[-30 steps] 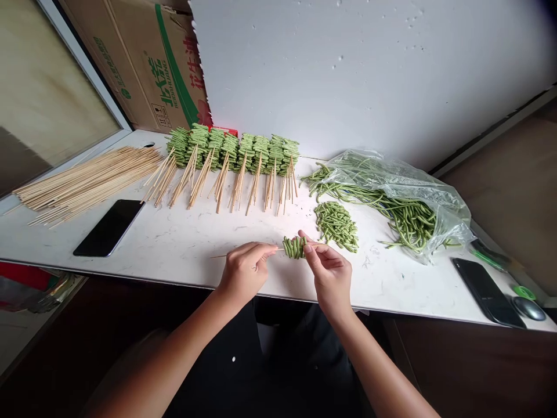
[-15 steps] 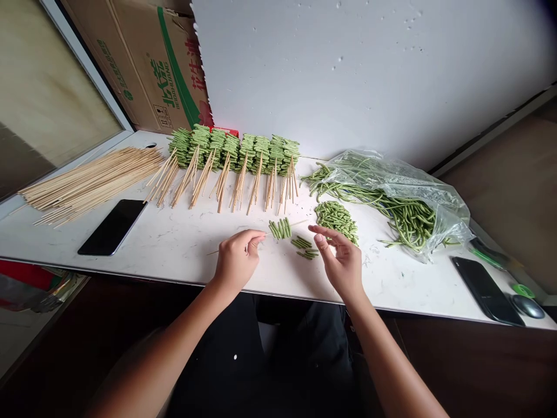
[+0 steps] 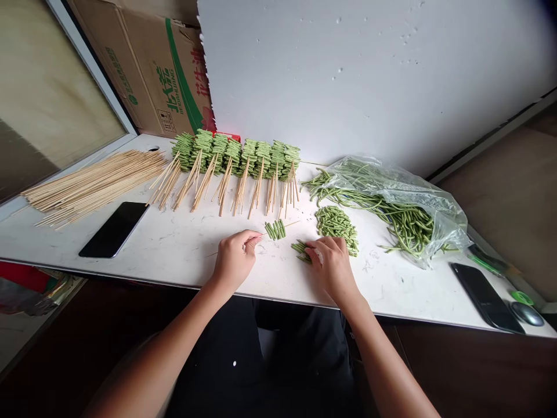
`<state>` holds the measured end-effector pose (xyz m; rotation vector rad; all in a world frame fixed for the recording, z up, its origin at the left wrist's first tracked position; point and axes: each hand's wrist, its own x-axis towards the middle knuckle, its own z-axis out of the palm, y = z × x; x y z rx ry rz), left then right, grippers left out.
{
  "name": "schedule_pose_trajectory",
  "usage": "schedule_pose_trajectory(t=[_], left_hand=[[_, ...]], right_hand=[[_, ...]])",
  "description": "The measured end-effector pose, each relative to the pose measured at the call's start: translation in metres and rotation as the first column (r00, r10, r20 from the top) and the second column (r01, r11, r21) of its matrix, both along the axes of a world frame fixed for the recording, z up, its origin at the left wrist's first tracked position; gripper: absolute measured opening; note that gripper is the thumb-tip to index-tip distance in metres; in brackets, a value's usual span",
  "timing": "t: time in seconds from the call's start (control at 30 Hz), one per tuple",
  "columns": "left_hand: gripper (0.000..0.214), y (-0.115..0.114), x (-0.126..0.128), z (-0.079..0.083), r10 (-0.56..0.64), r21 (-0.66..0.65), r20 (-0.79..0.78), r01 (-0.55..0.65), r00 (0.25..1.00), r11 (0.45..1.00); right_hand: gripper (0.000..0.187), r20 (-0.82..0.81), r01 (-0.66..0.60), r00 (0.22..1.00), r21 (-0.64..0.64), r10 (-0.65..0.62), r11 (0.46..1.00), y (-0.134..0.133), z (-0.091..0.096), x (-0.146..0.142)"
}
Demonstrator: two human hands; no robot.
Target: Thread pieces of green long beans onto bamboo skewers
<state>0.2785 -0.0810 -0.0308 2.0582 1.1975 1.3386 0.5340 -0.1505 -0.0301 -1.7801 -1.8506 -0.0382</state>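
Observation:
Between its thumb and index finger, my left hand pinches a thin bamboo skewer near one end. Several cut green beans are threaded crosswise on that skewer, just above the table. My right hand is lowered onto a few loose cut beans, its thumb and fingertips closed around a piece there; the fingers hide part of these beans. Right behind that hand lies a larger heap of cut green beans.
Finished bean skewers stand stacked along the back. Bare skewers lie at left behind a phone. Long beans spill from a clear plastic bag at right. Another phone and a mouse sit far right.
My right hand has come down from open fingers above the table onto the loose cut beans. The skewer in my left hand has shifted slightly left.

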Motion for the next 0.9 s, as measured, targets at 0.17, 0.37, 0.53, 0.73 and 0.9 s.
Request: schedule_pose_trajectory(t=[0.17,0.37,0.53,0.73,0.9], left_hand=[[0.019,-0.002,0.002,0.0,-0.025,0.011,-0.008,0.025,1.0,1.0],[0.021,-0.004,0.003,0.001,-0.057,0.027,-0.002,0.057,0.998,0.998],[0.018,-0.01,0.006,0.003,-0.078,0.058,0.007,0.077,0.997,0.995],[0.017,-0.018,0.011,0.008,-0.103,0.079,0.001,0.103,0.995,0.992],[0.016,-0.02,0.012,0.01,-0.099,0.079,-0.02,0.1,0.995,0.992]], right_hand=[[0.019,-0.127,-0.009,0.992,0.049,0.015,0.999,0.002,-0.002,-0.002],[0.026,-0.244,0.034,0.97,0.095,-0.01,0.995,0.003,0.007,0.0],[0.032,-0.734,0.053,0.673,-0.076,-0.092,0.996,0.004,0.016,0.008],[0.027,-0.975,-0.07,0.214,-0.083,-0.066,0.994,0.002,0.027,0.0],[0.024,-0.991,-0.07,0.121,-0.064,-0.055,0.996,-0.001,0.032,-0.007]])
